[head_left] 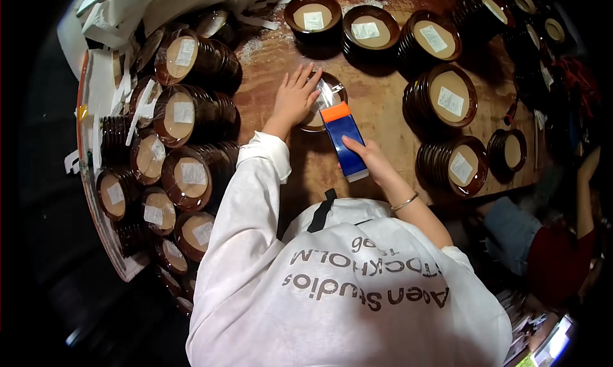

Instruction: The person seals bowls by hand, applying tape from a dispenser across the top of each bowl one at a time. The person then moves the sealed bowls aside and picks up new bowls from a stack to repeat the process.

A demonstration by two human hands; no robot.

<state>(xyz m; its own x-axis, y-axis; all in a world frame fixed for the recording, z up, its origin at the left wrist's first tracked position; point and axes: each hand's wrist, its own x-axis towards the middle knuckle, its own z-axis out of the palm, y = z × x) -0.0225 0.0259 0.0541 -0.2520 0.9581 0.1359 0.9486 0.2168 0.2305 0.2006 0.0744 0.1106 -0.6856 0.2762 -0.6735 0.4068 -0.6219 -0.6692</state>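
A round brown dish (338, 89) with a glossy clear film over it lies on the wooden table in front of me. My left hand (297, 99) rests on the dish's left side, fingers stretched out and lying flat. In my right hand (370, 157) is a blue block-shaped tool with an orange end (343, 140), gripped around its lower half. Its orange end overlaps the near right edge of the dish in this view. The hands cover part of the dish and the tool.
Stacks of brown dishes with paper labels stand on the left (191, 178), at the back (313, 19) and on the right (450, 95). White foam pieces (112, 22) are heaped at the back left. A person in a dark red top (559, 258) is at the right.
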